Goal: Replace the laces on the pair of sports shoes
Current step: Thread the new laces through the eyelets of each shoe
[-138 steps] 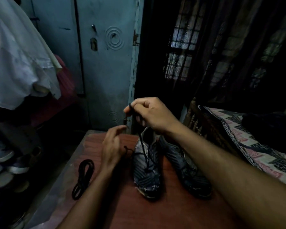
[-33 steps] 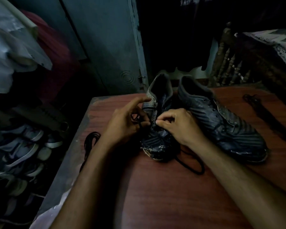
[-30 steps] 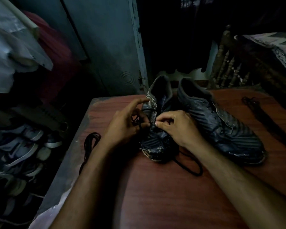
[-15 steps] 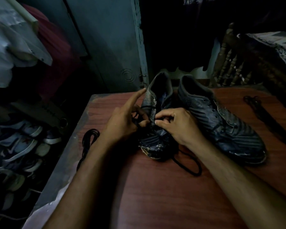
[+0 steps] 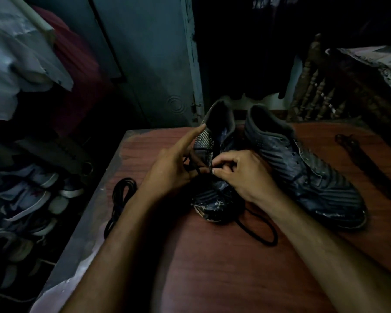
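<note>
Two dark sports shoes stand side by side on the reddish wooden table [image 5: 212,267]. The left shoe [image 5: 215,204] points its worn toe at me; the right shoe [image 5: 307,177] lies beside it. My left hand [image 5: 174,168] is at the left shoe's side, thumb and fingers pinching a black lace [image 5: 262,236], index finger stretched up along the collar. My right hand [image 5: 244,175] pinches the same lace over the shoe's eyelets. The lace's loose end loops on the table in front of the toe.
A coiled black lace [image 5: 120,199] lies near the table's left edge. Another dark lace [image 5: 357,154] stretches along the table at right. Several shoes [image 5: 27,199] are piled on the floor at left; clothes hang above. A door and a carved bed frame [image 5: 314,86] stand behind.
Since 4.6 s ago my right hand has come down from holding the lace high to the eyelets. In the last second my left index finger has straightened up along the collar.
</note>
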{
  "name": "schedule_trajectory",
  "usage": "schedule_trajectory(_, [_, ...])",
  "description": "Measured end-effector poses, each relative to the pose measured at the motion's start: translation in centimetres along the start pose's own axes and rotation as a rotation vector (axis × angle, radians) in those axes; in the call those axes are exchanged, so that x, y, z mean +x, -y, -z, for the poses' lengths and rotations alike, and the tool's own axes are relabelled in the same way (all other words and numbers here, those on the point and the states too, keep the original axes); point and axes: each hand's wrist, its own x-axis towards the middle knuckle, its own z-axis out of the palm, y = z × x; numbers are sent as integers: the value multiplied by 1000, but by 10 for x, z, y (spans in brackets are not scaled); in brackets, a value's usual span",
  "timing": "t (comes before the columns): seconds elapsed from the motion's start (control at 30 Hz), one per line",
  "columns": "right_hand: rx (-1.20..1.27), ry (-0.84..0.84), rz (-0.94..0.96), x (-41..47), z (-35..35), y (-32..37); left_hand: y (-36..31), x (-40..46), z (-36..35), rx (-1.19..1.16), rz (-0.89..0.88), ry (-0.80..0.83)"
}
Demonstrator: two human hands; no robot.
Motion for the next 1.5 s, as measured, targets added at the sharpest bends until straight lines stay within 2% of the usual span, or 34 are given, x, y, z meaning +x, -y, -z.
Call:
schedule_trajectory(0.13, [-123, -7, 52, -3, 1, 1, 5, 2, 1, 53, -23, 29])
schedule_trajectory(0.23, [-109, -96, 67, -1, 1, -2, 7, 2, 3, 32, -37, 92])
schedule_trajectory(0.4, [174, -220, -108, -1, 3, 1, 10, 2, 3, -5, 12, 47])
schedule_trajectory(0.57, [473, -295, -146, 1, 4, 5, 14, 2, 0, -153, 107, -15])
schedule_trajectory(0.7, [896, -281, -197, 3, 14, 10, 16, 4, -4, -203, 142, -65])
schedule_trajectory(0.77, [965, -282, -207, 2, 16, 10, 18, 3, -6, -208, 149, -64])
schedule_trajectory(1.0, [782, -462, -49, 7, 26, 12, 17, 2, -8, -138, 89, -71])
schedule_trajectory(1.03, [701, -483, 6, 8, 29, 11, 18, 4, -7, -102, 74, -73])
schedule_trajectory(1.1, [323, -496, 171, 8, 37, 6, 19, 5, -8, -56, 63, -75])
schedule_trajectory(1.17, [-101, -366, 284, 6, 40, 6, 18, 6, -8, -33, 45, -84])
schedule_trajectory(1.23, [-411, -118, 165, 2, 39, 12, 14, 5, -8, -34, 34, -105])
schedule_trajectory(1.3, [-575, 46, 20, -3, 37, 18, 11, 5, -9, -84, 61, -111])
schedule_trajectory(1.37, [-488, 28, 5, -6, 37, 21, 10, 3, -8, -123, 85, -107])
schedule_trajectory(1.5, [-73, -253, 117, -2, 44, 20, 8, 3, -7, -169, 75, -83])
